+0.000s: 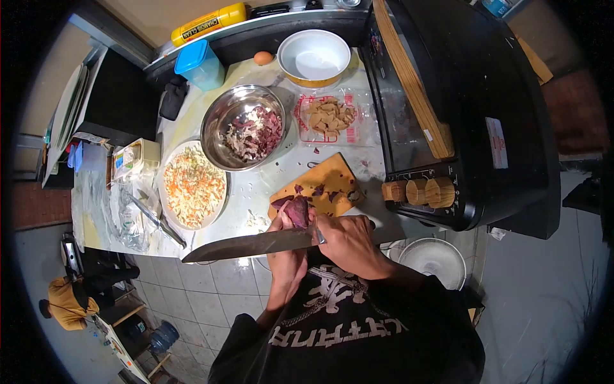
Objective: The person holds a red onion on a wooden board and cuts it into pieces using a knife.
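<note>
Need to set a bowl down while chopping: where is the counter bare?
One modest bare patch: between the plate of shredded vegetables and the cutting board, below the metal bowl, with scraps. A narrower strip lies between blue container, egg and that bowl. The left end, with tongs, is crowded.

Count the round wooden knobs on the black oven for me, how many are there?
3. They sit in a row on the black oven front, right of the cutting board: left knob, middle knob, right knob. None looks hidden.
</note>
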Action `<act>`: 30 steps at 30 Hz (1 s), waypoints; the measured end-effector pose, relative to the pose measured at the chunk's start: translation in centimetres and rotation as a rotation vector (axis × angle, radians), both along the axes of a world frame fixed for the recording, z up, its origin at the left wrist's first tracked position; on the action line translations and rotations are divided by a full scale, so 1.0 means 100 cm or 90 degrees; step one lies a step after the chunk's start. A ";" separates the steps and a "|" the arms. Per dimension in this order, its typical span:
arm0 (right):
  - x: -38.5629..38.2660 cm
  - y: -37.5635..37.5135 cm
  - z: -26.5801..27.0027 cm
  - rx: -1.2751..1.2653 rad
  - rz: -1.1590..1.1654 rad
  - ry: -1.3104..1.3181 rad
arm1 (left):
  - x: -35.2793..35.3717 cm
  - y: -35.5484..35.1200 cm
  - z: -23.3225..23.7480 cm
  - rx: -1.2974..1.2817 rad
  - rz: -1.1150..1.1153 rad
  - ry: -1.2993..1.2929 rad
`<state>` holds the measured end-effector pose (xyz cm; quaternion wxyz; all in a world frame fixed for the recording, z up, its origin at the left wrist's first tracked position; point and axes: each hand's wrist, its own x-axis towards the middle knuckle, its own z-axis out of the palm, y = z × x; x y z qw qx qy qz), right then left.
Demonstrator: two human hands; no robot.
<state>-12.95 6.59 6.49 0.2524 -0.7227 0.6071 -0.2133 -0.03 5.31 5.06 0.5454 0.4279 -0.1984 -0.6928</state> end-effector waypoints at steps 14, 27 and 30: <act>0.006 0.000 0.000 0.002 -0.023 0.036 | -0.001 0.000 -0.003 -0.003 0.014 0.021; 0.003 -0.004 0.009 0.052 -0.007 -0.002 | -0.001 0.002 -0.008 -0.065 0.012 0.048; 0.003 -0.001 0.008 0.043 -0.018 0.036 | -0.001 0.003 -0.009 -0.063 0.021 0.039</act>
